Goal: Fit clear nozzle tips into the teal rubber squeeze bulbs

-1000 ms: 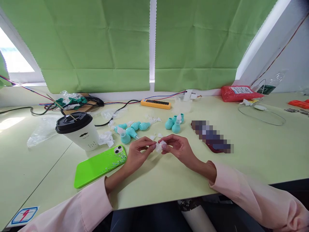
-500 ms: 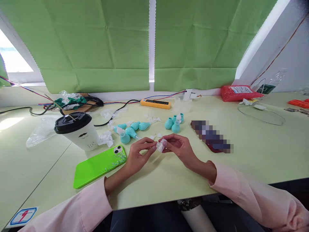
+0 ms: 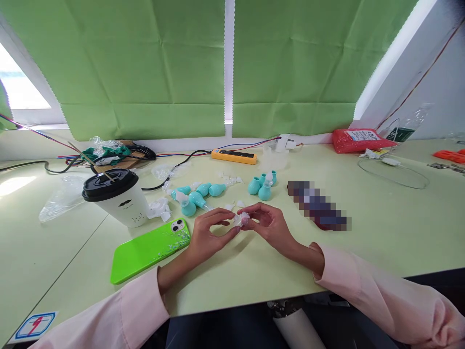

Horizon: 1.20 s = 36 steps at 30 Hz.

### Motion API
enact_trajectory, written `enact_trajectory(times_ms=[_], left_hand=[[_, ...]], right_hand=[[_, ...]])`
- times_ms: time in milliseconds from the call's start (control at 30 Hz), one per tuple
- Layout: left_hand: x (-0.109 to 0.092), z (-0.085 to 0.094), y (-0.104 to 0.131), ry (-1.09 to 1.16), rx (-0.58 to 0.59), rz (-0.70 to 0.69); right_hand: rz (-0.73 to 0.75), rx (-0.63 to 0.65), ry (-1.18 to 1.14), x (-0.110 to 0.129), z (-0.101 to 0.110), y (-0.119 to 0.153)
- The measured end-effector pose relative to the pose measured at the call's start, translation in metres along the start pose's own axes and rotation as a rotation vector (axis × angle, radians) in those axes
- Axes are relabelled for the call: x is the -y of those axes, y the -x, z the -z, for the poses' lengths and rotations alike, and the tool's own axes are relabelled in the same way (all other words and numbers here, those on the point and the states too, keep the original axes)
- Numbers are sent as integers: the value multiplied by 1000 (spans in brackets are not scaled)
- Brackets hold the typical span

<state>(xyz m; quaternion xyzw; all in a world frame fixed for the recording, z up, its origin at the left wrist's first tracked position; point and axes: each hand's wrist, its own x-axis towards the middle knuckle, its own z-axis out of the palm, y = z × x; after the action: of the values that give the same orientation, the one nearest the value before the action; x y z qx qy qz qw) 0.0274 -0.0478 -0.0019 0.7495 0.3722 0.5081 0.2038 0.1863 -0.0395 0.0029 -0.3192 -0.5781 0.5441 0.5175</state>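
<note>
Between my fingertips is a small clear plastic piece (image 3: 238,220), partly covered by them. My left hand (image 3: 210,233) pinches its left side with thumb and forefinger. On the other side, my right hand (image 3: 271,225) grips it between thumb and fingers. Just beyond my hands lie several teal rubber bulbs (image 3: 197,199), some with clear tips attached. A second cluster of teal bulbs (image 3: 265,190) stands a little to the right. Small translucent scraps (image 3: 239,204) are scattered behind my fingers.
A green-cased phone (image 3: 148,252) lies beside my left forearm, with a lidded paper cup (image 3: 125,206) behind it. To the right is a pixelated dark object (image 3: 316,206). A yellow power strip (image 3: 234,156), cables and a red package (image 3: 359,140) line the back.
The clear piece has turned in my fingers and now shows less of itself. My left thumb has shifted slightly right along its lower side.
</note>
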Motion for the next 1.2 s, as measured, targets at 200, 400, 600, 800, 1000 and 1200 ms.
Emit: enact_trajectory(times_ms=[200,400,600,800,1000,1200], left_hand=[[2,-2,4,59,-4,110],[2,-1,2,-75,28,51],[3,-2,1,-62,35,-11],[10,-3,4,-143,34,-79],[7,-1,4,-181,22,-81],[7,-1,4,-186,-3,-115]], right_hand=[[41,37,19,-3,2,0],[50,32,44,-4,3,1],[48,22,51,-5,2,1],[42,10,35,-5,1,2],[36,31,31,-3,0,3],[13,39,84,-1,0,3]])
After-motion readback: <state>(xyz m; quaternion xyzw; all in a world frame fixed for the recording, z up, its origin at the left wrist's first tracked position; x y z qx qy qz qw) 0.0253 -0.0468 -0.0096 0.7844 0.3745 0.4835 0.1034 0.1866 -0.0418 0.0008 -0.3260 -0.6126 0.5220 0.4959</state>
